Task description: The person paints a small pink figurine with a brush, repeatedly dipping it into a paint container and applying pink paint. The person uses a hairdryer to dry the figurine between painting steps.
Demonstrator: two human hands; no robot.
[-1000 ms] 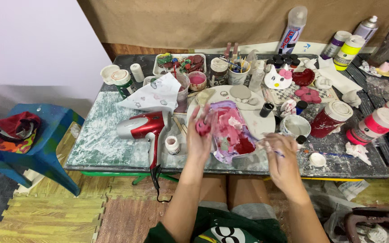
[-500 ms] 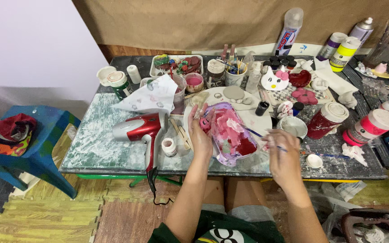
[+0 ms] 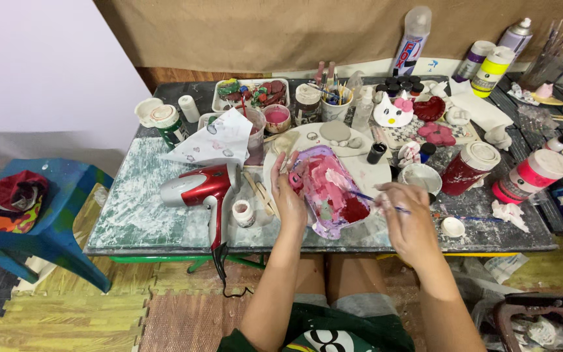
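Note:
My left hand [image 3: 289, 195] holds the left edge of a purple paint palette [image 3: 328, 189] smeared with pink, red and white paint, tilted above the table. In my right hand [image 3: 406, 215] is a thin paintbrush [image 3: 367, 197], its tip touching the palette's right side near a dark red patch. The palette sits over a round white board [image 3: 360, 163] that carries small grey clay pieces.
A red hair dryer [image 3: 204, 189] lies left of the palette beside a small white jar [image 3: 242, 212]. Paint jars [image 3: 467, 168], spray cans [image 3: 412, 36], cups of brushes [image 3: 333, 104] and white figurines [image 3: 393, 111] crowd the table's back and right. A blue chair [image 3: 40, 228] stands at left.
The view has shifted slightly. My right hand has moved the brush tip leftward onto the palette; my left hand keeps the palette steady.

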